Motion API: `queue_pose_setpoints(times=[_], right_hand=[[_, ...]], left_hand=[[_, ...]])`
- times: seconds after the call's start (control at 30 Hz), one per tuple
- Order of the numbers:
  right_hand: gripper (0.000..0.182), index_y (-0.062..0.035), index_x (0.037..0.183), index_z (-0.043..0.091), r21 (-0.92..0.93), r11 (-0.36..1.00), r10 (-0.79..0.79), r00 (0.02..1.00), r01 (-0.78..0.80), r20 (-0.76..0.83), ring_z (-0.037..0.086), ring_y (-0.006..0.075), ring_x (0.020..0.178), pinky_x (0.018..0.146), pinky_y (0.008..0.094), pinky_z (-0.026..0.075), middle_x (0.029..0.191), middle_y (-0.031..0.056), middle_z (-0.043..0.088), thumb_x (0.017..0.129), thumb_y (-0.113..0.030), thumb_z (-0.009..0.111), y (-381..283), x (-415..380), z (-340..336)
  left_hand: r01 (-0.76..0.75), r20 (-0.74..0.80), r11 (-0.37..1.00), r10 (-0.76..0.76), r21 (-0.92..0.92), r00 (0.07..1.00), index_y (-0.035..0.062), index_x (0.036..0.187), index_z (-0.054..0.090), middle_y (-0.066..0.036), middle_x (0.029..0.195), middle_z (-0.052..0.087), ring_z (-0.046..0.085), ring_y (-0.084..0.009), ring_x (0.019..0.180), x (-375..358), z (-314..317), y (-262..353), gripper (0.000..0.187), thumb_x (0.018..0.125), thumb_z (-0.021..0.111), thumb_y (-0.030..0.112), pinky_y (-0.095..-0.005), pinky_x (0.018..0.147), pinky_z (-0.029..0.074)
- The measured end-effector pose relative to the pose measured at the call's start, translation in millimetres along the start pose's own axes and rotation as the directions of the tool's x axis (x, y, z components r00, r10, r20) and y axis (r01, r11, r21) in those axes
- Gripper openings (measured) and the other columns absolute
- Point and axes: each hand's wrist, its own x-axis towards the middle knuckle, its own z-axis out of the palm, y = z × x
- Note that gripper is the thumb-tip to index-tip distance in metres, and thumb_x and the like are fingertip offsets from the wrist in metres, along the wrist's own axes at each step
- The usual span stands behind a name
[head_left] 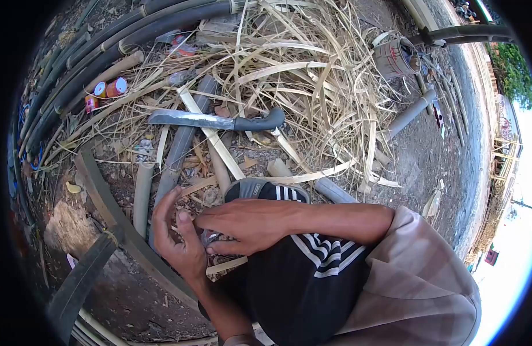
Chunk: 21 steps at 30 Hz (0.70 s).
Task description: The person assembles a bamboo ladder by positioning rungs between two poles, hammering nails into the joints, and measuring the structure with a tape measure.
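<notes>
Both hands meet low in the frame, just above the person's knee. The left hand (176, 233) is cupped, fingers curled upward and thumb raised; the right hand (246, 225) reaches across from the right with its fingers closed toward the left palm. Between them sits a small pale object (210, 237), pinched or pressed at the fingertips; what it is cannot be told. The hands work close to the body, probably because the squat brings the knee up as a brace.

A long machete (214, 120) lies flat on the ground well apart from the hands, black handle to the right (within reach, blade turned away). It rests on a heap of dry bamboo strips (300, 75). A thin split strip (227, 265) lies just under the hands.

Containers: a grey bucket (396, 57) stands at upper right, contents dark and unclear. Small red cans (111, 87) lie on their sides at upper left.
</notes>
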Motion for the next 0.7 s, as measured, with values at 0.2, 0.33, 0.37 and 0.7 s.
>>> queue_pose_setpoints(times=[0.2,0.33,0.37,0.7], right_hand=[[0.046,0.0037,0.125,0.047,0.026,0.995,0.096,0.995,-0.095,-0.038,0.062,0.0396,0.106,0.092,0.0491,0.049,0.113,0.0232,0.06,0.099,-0.032,0.059,2.4,-10.3,-11.2],[0.053,0.0028,0.136,0.044,0.063,0.998,0.04,0.964,-0.025,-0.262,0.066,0.0347,0.106,0.093,0.0462,0.051,0.12,0.0222,0.061,0.099,-0.031,0.06,-0.9,-11.0,-25.5],[0.055,0.0024,0.138,0.043,0.047,0.998,-0.019,0.931,0.039,-0.364,0.067,0.0333,0.107,0.094,0.0452,0.052,0.121,0.0218,0.062,0.098,-0.031,0.061,0.0,-10.9,-26.3],[0.048,-0.0015,0.141,0.046,0.041,0.979,0.192,0.849,-0.198,-0.492,0.064,0.0258,0.114,0.098,0.0398,0.053,0.129,0.018,0.06,0.099,-0.02,0.062,33.9,-50.0,-44.3]], left_hand=[[-0.01,0.088,0.999,0.014,-0.048,0.996,-0.0056,0.126,0.058,-0.019,0.122,0.064,0.062,-0.0288,0.114,15.6,10.8,-2.5,0.033,0.101,0.053,0.014,-0.04,0.099,0.048],[-0.035,0.133,0.992,0.051,-0.121,0.99,-0.0033,0.127,0.06,-0.019,0.122,0.064,0.063,-0.0287,0.113,16.8,17.1,-2.7,0.034,0.098,0.056,0.013,-0.0397,0.097,0.049],[-0.032,0.122,0.992,0.047,-0.123,0.991,-0.0033,0.128,0.059,-0.02,0.122,0.064,0.063,-0.0286,0.112,16.7,18.5,-2.0,0.034,0.097,0.057,0.012,-0.04,0.097,0.05],[-0.075,0.168,0.99,0.055,0.118,0.984,0.0016,0.123,0.062,-0.019,0.116,0.067,0.064,-0.0369,0.109,13.0,6.3,20.5,0.031,0.094,0.061,0.013,-0.0434,0.097,0.048]])
